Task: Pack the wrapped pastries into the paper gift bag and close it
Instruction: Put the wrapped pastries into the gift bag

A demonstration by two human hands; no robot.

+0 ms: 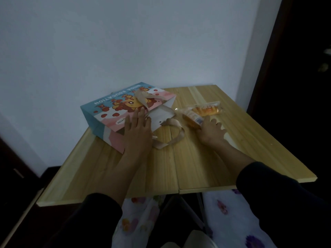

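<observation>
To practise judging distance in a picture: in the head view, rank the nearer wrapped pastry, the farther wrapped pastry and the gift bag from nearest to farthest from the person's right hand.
1. Nearer wrapped pastry: at the right hand's fingertips.
2. Farther wrapped pastry: just beyond, toward the wall.
3. Gift bag: lying flat to the left, under the left hand.

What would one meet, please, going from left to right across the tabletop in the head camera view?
Paper gift bag lying on its side → left hand resting on it → ribbon handle → right hand touching the wrapped pastries.
</observation>
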